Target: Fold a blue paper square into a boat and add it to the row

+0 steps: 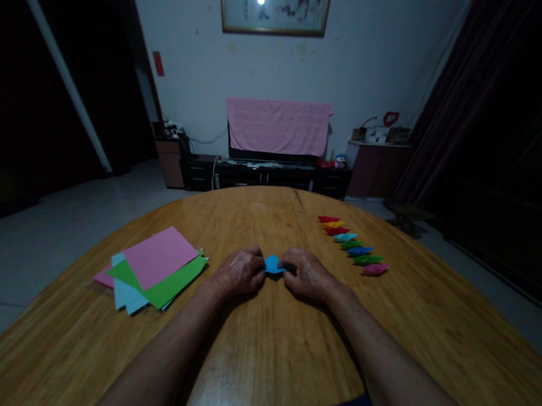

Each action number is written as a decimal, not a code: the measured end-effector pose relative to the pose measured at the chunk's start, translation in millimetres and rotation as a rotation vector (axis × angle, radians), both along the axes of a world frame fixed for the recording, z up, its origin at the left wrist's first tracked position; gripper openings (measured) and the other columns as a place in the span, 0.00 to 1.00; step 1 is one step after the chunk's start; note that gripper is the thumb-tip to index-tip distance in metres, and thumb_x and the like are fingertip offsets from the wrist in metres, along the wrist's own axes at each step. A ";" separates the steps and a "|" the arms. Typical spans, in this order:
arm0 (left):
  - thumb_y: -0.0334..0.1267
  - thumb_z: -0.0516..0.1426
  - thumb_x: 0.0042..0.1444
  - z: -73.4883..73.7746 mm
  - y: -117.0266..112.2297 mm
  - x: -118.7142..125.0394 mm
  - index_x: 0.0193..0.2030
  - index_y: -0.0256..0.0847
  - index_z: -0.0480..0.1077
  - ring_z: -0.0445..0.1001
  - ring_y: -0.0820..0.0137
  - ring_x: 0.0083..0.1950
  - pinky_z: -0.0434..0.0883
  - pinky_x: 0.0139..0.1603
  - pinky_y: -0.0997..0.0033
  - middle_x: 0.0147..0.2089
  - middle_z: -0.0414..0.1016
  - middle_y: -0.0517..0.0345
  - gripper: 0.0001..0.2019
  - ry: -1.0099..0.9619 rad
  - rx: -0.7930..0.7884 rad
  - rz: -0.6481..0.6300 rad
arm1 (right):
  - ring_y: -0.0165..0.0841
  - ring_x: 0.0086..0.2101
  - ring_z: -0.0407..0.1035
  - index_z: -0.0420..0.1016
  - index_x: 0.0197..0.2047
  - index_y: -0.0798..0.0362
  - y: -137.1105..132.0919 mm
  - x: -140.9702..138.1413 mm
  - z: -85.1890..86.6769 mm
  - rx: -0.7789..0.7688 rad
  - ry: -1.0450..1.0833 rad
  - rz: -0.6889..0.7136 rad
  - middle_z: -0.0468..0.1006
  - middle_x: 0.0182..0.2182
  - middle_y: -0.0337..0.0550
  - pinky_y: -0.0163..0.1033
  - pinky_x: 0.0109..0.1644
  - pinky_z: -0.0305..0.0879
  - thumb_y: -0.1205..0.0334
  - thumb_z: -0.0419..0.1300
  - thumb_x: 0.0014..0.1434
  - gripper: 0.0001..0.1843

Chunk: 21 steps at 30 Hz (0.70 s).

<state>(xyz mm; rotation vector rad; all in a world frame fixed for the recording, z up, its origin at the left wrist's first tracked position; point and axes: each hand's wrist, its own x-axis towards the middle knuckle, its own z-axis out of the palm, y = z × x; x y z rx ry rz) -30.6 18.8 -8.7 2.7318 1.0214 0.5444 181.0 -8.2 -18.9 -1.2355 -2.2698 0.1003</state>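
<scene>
The left hand (237,273) and right hand (307,274) close in together, fingers pinching a small blue folded paper piece (273,264) between them, over a honey-brown wooden table (279,353). At ten o'clock lies a loose stack of pink, green and pale-blue paper sheets (160,263); at two o'clock, a neat row of small multicoloured folded paper shapes (349,239) — red down to pink.

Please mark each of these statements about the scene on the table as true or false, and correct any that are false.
1. The left hand and right hand pinch a small blue folded paper between them. True.
2. The stack of coloured paper sheets lies to the right of the hands. False: it lies to their left.
3. A row of small folded paper pieces lies on the wooden table. True.
4. The pink sheet lies under the green sheet. False: the pink sheet lies on top of the green sheet.
</scene>
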 end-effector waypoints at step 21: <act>0.35 0.58 0.50 3.3 7.1 2.9 0.44 0.45 0.78 0.71 0.69 0.30 0.63 0.33 0.74 0.30 0.78 0.59 0.14 -0.400 -0.322 0.143 | 0.37 0.37 0.71 0.80 0.40 0.54 4.2 -11.0 0.0 -0.065 0.191 -0.118 0.79 0.36 0.47 0.38 0.42 0.63 0.65 0.57 0.57 0.11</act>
